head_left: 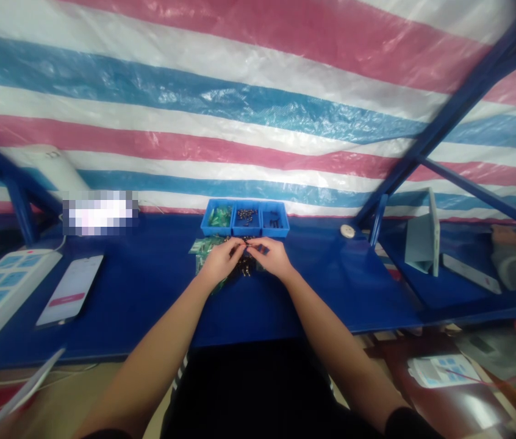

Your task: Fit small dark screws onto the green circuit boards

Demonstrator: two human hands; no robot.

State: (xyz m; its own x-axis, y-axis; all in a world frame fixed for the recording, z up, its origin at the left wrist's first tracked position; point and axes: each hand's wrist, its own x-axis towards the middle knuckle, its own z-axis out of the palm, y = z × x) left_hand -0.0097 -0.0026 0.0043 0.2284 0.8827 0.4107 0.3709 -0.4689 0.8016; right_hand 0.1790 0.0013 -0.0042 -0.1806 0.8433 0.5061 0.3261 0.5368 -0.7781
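Note:
My left hand (222,261) and my right hand (271,256) meet at the fingertips above a heap of small dark metal parts (244,266). Their pinched fingers hide whatever lies between them, and the picture is too small to tell if they hold a part. Green plastic packets (205,252) lie under and beside my left hand. Just beyond my hands stands a blue tray (245,229) with three compartments. Its left one holds green packets (220,216), its middle one small dark parts (246,214), and its right one a few black pieces (274,221).
A white power strip (4,296) and a phone (70,289) lie left on the blue table (354,286). A round white object (347,231) sits right of the tray. Farther right, a co-worker's hand (505,236) rests beside a grey-blue folder (422,238). A striped tarp hangs behind.

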